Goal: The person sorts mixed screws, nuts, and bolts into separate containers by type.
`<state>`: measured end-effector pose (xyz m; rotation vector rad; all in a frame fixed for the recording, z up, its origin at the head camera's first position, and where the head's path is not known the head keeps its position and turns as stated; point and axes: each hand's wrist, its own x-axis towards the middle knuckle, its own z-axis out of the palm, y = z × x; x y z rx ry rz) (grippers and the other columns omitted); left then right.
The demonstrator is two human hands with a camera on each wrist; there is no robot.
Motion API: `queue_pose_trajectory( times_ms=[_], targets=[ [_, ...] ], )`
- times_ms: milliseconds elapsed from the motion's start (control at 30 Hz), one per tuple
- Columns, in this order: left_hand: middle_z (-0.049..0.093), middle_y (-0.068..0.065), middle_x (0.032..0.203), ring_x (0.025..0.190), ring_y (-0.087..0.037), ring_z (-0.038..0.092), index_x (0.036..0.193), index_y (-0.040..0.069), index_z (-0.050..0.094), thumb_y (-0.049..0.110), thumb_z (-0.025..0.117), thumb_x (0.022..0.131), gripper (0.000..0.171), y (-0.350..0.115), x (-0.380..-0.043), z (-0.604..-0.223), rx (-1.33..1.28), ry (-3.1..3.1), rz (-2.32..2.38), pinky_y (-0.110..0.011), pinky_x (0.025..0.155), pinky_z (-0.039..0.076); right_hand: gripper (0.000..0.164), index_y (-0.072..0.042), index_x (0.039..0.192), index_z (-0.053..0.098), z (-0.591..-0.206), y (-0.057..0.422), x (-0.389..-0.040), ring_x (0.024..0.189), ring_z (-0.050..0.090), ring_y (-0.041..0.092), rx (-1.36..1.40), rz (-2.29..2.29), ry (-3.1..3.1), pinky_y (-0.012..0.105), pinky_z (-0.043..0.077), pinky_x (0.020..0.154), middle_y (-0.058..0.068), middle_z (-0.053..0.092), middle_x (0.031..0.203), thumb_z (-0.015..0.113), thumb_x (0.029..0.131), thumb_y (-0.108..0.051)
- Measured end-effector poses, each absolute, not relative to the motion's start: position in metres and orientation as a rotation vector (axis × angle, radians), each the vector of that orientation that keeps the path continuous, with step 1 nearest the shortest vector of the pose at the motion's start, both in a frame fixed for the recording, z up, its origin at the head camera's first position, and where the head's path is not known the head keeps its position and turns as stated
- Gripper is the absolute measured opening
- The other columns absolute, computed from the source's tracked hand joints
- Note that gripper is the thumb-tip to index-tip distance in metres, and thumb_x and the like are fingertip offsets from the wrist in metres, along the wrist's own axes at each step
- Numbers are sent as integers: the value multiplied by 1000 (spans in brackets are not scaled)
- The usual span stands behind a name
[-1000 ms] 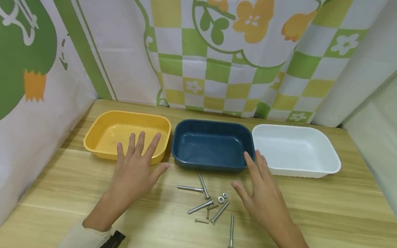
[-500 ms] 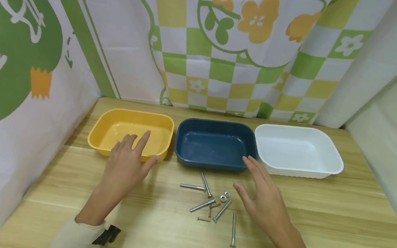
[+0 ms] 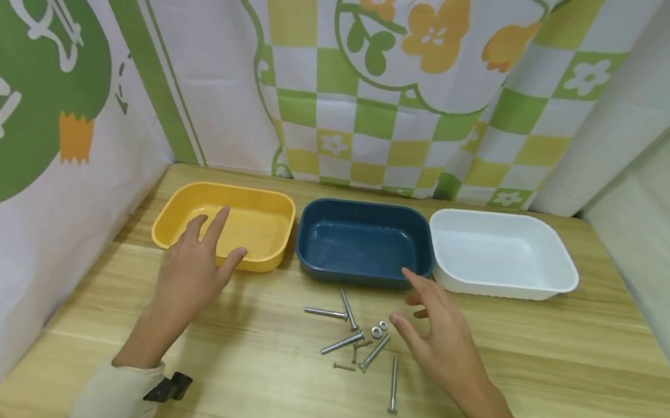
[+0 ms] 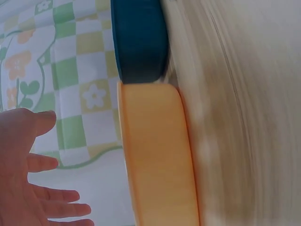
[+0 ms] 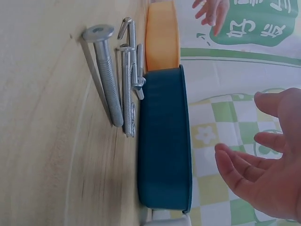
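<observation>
My left hand hovers at the near edge of the yellow tray, fingers spread and holding nothing. In the left wrist view its fingers stand apart from the tray wall. My right hand hangs in the air right of the hardware, its fingers loosely bent and nothing between them. Between the hands lie several silver bolts, two nuts and a few small screws. The right wrist view shows a bolt close up on the wood.
A dark blue tray stands in the middle of the row, with a white tray beside it on the right. Behind the wooden table hangs a patterned cloth. More cloth covers the left side.
My left hand has drawn left and slightly toward me, off the middle of the yellow tray. My right hand has come slightly nearer, its fingers bending more. The hardware lies as before.
</observation>
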<state>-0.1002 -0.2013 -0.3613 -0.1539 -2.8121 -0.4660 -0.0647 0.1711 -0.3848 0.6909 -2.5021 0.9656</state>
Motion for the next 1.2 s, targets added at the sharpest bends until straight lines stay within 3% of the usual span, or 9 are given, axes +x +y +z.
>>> queue_pose_trajectory(
  times_ms=[133,467,833,1200],
  targets=[
    [43,-36,136,109,-56,52,151,2,39,33,64,99,65,-211,-100,-363,-112,-2806,-519,-67,83,45,73,-7,149,47,-387,174,-64,90,67,16,692,1109,-2522,32,57,74,10,60,123,80,83,-2],
    [47,-37,130,92,-60,57,146,-1,44,24,68,97,60,-230,-104,-369,-48,-2718,-521,-67,69,49,78,-17,155,38,-392,184,-73,86,67,16,624,1571,-2648,29,56,71,20,56,133,76,88,-4],
    [40,-39,136,99,-63,52,149,-1,38,27,61,100,62,-249,-111,-373,42,-2783,-597,-70,72,45,82,-5,154,36,-405,193,-79,85,67,20,632,1834,-2661,27,54,64,27,52,132,80,85,-5],
    [33,-40,141,115,-64,43,153,-2,33,28,56,102,63,-268,-116,-376,117,-2812,-695,-74,87,38,80,-3,153,36,-411,203,-86,80,65,20,628,1833,-2725,27,52,63,27,53,129,77,86,-1]
  ],
)
